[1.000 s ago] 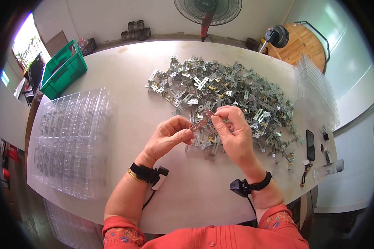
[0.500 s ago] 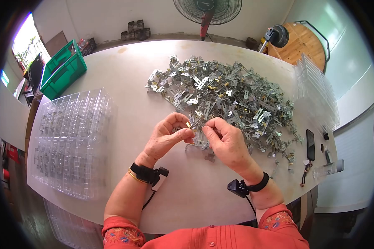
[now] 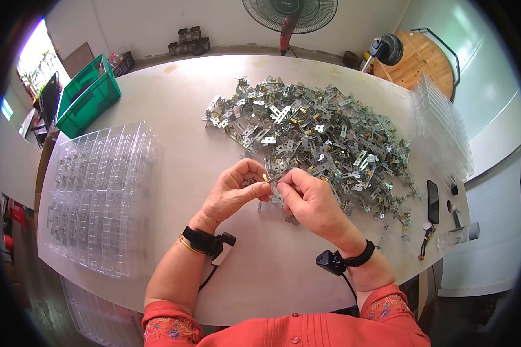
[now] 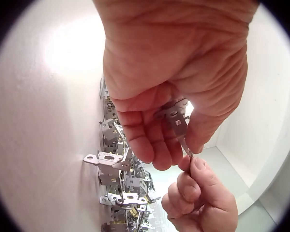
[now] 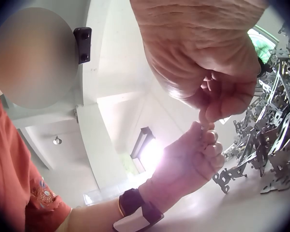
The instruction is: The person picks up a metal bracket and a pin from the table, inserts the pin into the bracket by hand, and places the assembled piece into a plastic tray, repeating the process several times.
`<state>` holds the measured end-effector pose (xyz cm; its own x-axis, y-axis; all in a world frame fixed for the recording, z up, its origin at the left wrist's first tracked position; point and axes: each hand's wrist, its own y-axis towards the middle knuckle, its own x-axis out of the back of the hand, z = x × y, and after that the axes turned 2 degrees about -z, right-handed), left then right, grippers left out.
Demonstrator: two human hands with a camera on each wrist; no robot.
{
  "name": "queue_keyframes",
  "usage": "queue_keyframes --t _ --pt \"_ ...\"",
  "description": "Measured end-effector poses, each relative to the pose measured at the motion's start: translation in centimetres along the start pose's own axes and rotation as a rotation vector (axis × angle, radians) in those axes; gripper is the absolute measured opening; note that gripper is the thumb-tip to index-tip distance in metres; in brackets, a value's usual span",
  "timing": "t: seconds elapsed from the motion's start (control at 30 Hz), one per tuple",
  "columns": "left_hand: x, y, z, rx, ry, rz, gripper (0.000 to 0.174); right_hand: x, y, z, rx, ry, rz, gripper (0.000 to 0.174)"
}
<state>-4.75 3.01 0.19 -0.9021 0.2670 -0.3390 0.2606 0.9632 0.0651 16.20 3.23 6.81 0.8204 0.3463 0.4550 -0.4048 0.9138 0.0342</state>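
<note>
My left hand (image 3: 237, 188) and right hand (image 3: 304, 194) meet just above the white table (image 3: 173, 110), at the near edge of a large pile of small metal brackets (image 3: 312, 136). Both pinch one flat metal bracket (image 3: 270, 177) between them. In the left wrist view the left hand (image 4: 174, 101) curls its fingers and thumb around the bracket (image 4: 178, 123), while the right hand's fingertips (image 4: 195, 166) grip its lower end. From the right wrist view, the right hand (image 5: 222, 96) pinches down against the left hand (image 5: 193, 157).
Stacked clear plastic trays (image 3: 95, 196) lie at the table's left, and more trays (image 3: 440, 127) at the right edge. A green crate (image 3: 90, 95) stands at the far left. A phone (image 3: 432, 201) and small items lie at the right. A fan (image 3: 289, 14) stands behind the table.
Both hands have lowered and drawn closer together. The right hand dropped from the pile's edge toward the left, and the bracket now sits lower between the fingertips.
</note>
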Motion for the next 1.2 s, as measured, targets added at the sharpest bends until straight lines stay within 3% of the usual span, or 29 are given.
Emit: queue_keyframes --t 0.2,0.3,0.4,0.47,0.53,0.67,0.8,1.13,1.2 --pt "0.1 0.0 0.1 -0.016 -0.006 -0.016 0.024 -0.3 0.2 -0.7 0.013 0.070 -0.068 0.011" --pt "0.3 0.0 0.1 -0.044 -0.027 -0.037 0.024 0.1 0.0 -0.4 -0.044 0.044 0.029 0.011" --pt "0.8 0.3 0.8 -0.072 -0.077 -0.029 0.024 0.0 0.4 -1.1 0.054 -0.013 -0.043 0.009" --pt "0.8 0.2 0.8 -0.029 -0.067 -0.036 0.023 0.2 0.6 -1.0 0.069 0.086 -0.188 0.006" --pt "0.5 0.0 0.2 -0.001 -0.077 0.008 0.020 0.3 0.8 -1.5 0.150 0.006 -0.285 0.003" --pt "0.8 0.1 0.7 0.027 -0.128 0.138 0.021 -0.2 1.0 -1.2 0.224 0.296 -0.261 0.006" --pt "0.9 0.0 0.4 0.064 -0.091 0.169 0.023 0.1 0.6 -0.4 0.103 0.331 -0.145 0.009" --pt "0.4 0.2 0.6 0.013 -0.062 0.045 0.027 -0.3 0.7 -0.4 0.066 0.329 -0.219 0.010" --pt "0.4 0.3 0.8 -0.081 0.004 0.032 0.029 -0.3 0.8 -0.6 0.055 0.322 -0.221 0.009"
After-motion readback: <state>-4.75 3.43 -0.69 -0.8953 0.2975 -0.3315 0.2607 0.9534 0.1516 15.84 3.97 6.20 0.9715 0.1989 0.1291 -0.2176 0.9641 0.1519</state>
